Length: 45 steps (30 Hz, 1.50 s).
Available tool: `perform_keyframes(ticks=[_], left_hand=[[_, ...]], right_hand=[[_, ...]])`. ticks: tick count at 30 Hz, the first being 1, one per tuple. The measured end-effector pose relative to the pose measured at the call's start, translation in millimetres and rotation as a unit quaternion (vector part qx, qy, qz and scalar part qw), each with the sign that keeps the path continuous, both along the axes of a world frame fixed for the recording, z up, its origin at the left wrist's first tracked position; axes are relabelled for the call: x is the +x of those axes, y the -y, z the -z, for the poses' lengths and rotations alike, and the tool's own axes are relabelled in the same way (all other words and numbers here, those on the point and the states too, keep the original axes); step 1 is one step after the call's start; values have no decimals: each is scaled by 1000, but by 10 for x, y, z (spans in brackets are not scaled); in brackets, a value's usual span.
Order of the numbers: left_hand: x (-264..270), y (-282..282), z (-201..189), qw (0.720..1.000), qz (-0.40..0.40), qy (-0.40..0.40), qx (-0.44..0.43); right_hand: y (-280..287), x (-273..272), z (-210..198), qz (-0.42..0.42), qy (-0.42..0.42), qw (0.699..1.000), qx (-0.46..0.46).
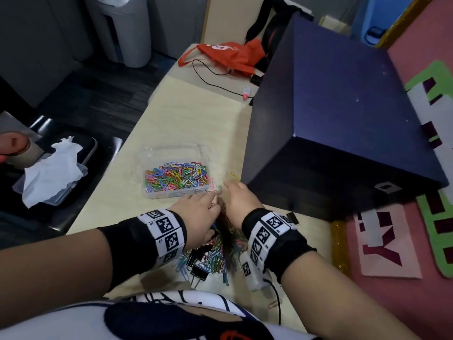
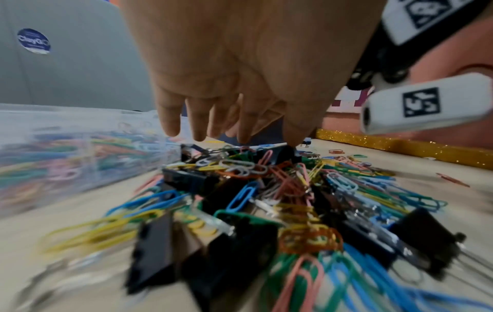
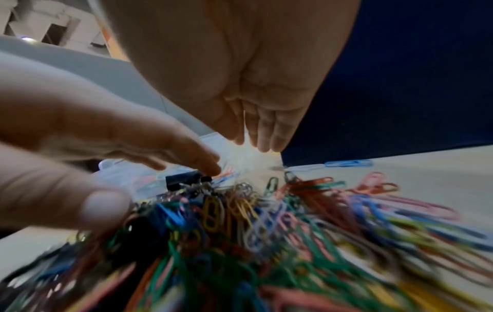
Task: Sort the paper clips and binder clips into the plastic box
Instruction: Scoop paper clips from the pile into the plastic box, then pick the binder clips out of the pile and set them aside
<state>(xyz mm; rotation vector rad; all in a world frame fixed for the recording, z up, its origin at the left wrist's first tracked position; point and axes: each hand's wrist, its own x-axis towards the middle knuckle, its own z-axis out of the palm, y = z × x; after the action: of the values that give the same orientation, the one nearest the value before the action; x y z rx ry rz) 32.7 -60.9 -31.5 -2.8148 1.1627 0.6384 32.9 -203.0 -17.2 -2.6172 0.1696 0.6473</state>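
Observation:
A clear plastic box [image 1: 157, 192] on the light table holds a layer of coloured paper clips [image 1: 176, 177]. Nearer to me lies a mixed pile [image 1: 215, 256] of coloured paper clips and black binder clips [image 2: 152, 253]. Both hands hover over the far end of this pile, next to the box's near right corner. My left hand [image 1: 198, 212] has its fingers [image 2: 200, 118] pointing down and straight, and its thumb touches the pile near a black binder clip [image 3: 184, 181]. My right hand [image 1: 237, 200] keeps its fingers [image 3: 261, 130] straight and together, holding nothing.
A large dark blue box [image 1: 343, 119] stands close on the right. Behind it lie an orange bag [image 1: 225, 57] and a black cable [image 1: 210, 72]. A tissue in a clear container [image 1: 51, 173] sits on a chair at the left. A pink board [image 1: 416, 278] borders the right side.

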Motion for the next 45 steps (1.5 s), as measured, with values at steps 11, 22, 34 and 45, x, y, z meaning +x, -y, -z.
perform_keyframes(ticks=[11,22,34,45], left_hand=[[151,-330,11,998,-50,-35,-19],[218,-317,41,999,11,-24,22],[241,-420,15,999,-15,-19,46],[294,-124,-76,999,16,4,48]], right_hand=[[-190,200,262,-122,-68,985,-101],[-302,311,109,61,-40,990,-124],[-242,3,198,-128,-87,979,-132],[93,-499,9,22,-48,991,-126]])
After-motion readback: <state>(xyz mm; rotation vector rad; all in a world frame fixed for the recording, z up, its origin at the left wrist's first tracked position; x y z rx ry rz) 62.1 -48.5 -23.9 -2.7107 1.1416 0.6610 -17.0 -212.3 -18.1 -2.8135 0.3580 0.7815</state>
